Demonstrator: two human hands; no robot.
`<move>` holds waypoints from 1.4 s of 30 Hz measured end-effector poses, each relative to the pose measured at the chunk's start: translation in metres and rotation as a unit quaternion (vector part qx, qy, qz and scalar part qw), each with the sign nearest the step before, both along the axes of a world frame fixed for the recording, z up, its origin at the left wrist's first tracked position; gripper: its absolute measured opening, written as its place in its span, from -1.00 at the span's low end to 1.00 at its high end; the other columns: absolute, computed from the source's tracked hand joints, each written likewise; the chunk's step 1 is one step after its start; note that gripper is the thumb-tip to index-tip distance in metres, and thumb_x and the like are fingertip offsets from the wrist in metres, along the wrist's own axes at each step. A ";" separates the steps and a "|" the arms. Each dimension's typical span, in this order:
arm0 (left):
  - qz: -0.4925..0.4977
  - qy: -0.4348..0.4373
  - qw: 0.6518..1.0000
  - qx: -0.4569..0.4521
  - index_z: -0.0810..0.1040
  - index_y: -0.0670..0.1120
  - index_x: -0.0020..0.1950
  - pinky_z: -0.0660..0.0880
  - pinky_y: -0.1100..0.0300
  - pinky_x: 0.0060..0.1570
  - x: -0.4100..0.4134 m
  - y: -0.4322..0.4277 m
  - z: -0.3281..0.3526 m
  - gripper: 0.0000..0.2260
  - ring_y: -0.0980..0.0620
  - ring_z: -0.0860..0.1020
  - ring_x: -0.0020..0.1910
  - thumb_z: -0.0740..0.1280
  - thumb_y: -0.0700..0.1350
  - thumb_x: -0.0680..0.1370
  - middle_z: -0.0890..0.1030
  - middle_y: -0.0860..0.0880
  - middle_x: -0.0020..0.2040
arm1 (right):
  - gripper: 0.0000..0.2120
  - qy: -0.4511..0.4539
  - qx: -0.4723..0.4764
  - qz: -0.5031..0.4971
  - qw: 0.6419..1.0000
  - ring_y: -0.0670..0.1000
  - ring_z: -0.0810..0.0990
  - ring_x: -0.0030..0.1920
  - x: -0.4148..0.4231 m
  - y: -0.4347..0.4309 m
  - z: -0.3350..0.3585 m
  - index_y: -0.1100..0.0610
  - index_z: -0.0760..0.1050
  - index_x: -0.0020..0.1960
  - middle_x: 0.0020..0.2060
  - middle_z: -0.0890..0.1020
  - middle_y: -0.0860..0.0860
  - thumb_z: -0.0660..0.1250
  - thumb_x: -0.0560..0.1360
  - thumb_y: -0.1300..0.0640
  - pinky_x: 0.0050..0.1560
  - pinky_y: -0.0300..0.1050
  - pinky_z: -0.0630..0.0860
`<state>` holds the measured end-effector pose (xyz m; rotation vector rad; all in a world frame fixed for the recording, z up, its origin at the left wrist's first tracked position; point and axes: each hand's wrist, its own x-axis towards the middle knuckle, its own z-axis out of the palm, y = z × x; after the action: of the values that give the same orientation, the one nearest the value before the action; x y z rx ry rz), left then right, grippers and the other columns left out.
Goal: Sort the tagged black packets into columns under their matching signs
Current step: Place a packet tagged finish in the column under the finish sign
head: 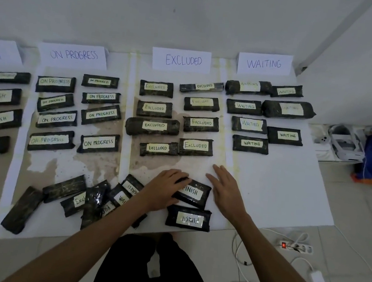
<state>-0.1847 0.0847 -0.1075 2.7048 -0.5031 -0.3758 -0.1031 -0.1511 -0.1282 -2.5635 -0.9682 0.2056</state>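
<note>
My left hand (164, 190) gripped the farther FINISH packet (196, 193) by its end; my right hand (226, 188) lay released, flat on the paper (277, 195) just beside it.

Glossy black plastic-wrapped packets (152, 127), matt paper signs (181, 60), stained paper sheets (277, 195)

EXCLUDED sign (181, 60), WAITING sign (264, 64), FINISH packet (194, 193)
</note>
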 end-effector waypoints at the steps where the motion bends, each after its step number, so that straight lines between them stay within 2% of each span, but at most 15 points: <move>1: 0.002 0.004 1.000 -0.003 0.26 -0.09 0.43 0.27 -0.02 0.32 0.001 0.001 0.000 -0.35 -0.15 0.31 0.36 0.42 -0.03 0.40 0.36 -0.11 0.39 | -0.63 0.000 0.004 -0.001 1.000 0.22 0.29 0.40 -0.002 -0.001 -0.002 0.15 0.45 0.29 0.38 0.39 0.18 0.08 0.54 0.22 0.40 0.08 0.25; 6: 0.026 -0.009 0.999 -0.018 0.34 -0.14 0.37 0.41 0.00 0.19 -0.002 0.001 0.002 -0.38 -0.11 0.40 0.25 0.43 -0.01 0.37 0.45 -0.14 0.29 | -0.64 0.010 0.039 -0.012 0.999 0.20 0.25 0.43 -0.004 0.000 -0.008 0.13 0.42 0.31 0.40 0.36 0.16 0.09 0.54 0.24 0.42 0.06 0.18; 9: 0.051 -0.018 0.998 -0.010 0.38 -0.15 0.33 0.46 0.01 0.12 -0.005 0.000 0.006 -0.38 -0.12 0.44 0.19 0.40 -0.01 0.31 0.48 -0.15 0.23 | -0.64 0.009 0.036 -0.017 0.999 0.20 0.29 0.41 -0.003 0.002 -0.005 0.13 0.44 0.28 0.38 0.39 0.17 0.10 0.53 0.23 0.38 0.09 0.26; 15: 0.155 -0.045 0.987 0.003 0.38 -0.14 0.33 0.48 0.03 0.03 -0.018 0.011 0.022 -0.32 -0.11 0.45 0.13 0.33 0.00 0.22 0.49 -0.11 0.17 | -0.65 0.014 0.047 -0.015 0.999 0.18 0.45 0.29 0.000 0.016 0.010 0.19 0.50 0.25 0.25 0.52 0.16 0.15 0.56 0.06 0.24 0.13 0.43; 22: 0.245 -0.085 0.966 0.022 0.39 -0.12 0.32 0.47 0.03 0.02 -0.053 0.051 0.046 -0.36 -0.10 0.46 0.12 0.31 0.01 0.26 0.50 -0.11 0.16 | -0.60 0.035 0.073 0.058 0.995 0.12 0.47 0.23 -0.012 0.077 0.037 0.15 0.49 0.26 0.23 0.54 0.13 0.14 0.53 -0.02 0.24 -0.02 0.39; 27: 0.320 -0.073 0.944 0.035 0.34 -0.06 0.36 0.44 0.00 0.09 -0.096 0.088 0.059 -0.35 -0.11 0.43 0.17 0.31 0.02 0.27 0.47 -0.09 0.21 | -0.64 0.056 0.078 0.128 0.987 0.14 0.50 0.18 -0.034 0.138 0.054 0.15 0.49 0.24 0.19 0.55 0.13 0.23 0.50 0.05 0.18 -0.01 0.44; 30: 0.357 -0.062 0.931 0.037 0.35 -0.06 0.35 0.45 -0.02 0.11 -0.125 0.114 0.064 -0.37 -0.11 0.44 0.17 0.26 0.07 0.28 0.47 -0.10 0.20 | -0.63 0.073 0.094 0.176 0.977 0.13 0.49 0.17 -0.050 0.175 0.064 0.17 0.49 0.24 0.18 0.55 0.14 0.17 0.51 0.04 0.17 -0.02 0.44; 32: 0.381 -0.055 0.922 0.044 0.35 -0.05 0.35 0.46 -0.03 0.12 -0.146 0.134 0.066 -0.36 -0.12 0.45 0.17 0.29 0.03 0.27 0.47 -0.10 0.20 | -0.65 0.083 0.097 0.198 0.972 0.14 0.49 0.18 -0.062 0.202 0.067 0.18 0.50 0.24 0.18 0.55 0.15 0.19 0.52 0.07 0.19 0.00 0.44; 35: 0.412 -0.052 0.908 0.049 0.34 -0.05 0.34 0.49 -0.06 0.10 -0.175 0.167 0.068 -0.35 -0.14 0.46 0.16 0.36 0.02 0.27 0.48 -0.11 0.20 | -0.66 0.095 0.095 0.227 0.964 0.12 0.50 0.18 -0.080 0.241 0.072 0.17 0.50 0.24 0.19 0.54 0.12 0.26 0.48 0.16 0.18 -0.01 0.44; 42: 0.475 -0.027 0.879 0.044 0.41 -0.10 0.32 0.50 -0.01 0.02 -0.237 0.244 0.063 -0.35 -0.14 0.45 0.17 0.34 -0.04 0.22 0.48 -0.13 0.22 | -0.66 0.109 0.079 0.284 0.949 0.12 0.51 0.13 -0.119 0.328 0.072 0.17 0.48 0.25 0.17 0.54 0.11 0.24 0.47 0.22 0.11 -0.03 0.46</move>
<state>-0.4218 0.3287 -0.0447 2.6559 0.8463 -0.0359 -0.2224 0.1765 -0.0561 -2.0082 -1.5371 0.5317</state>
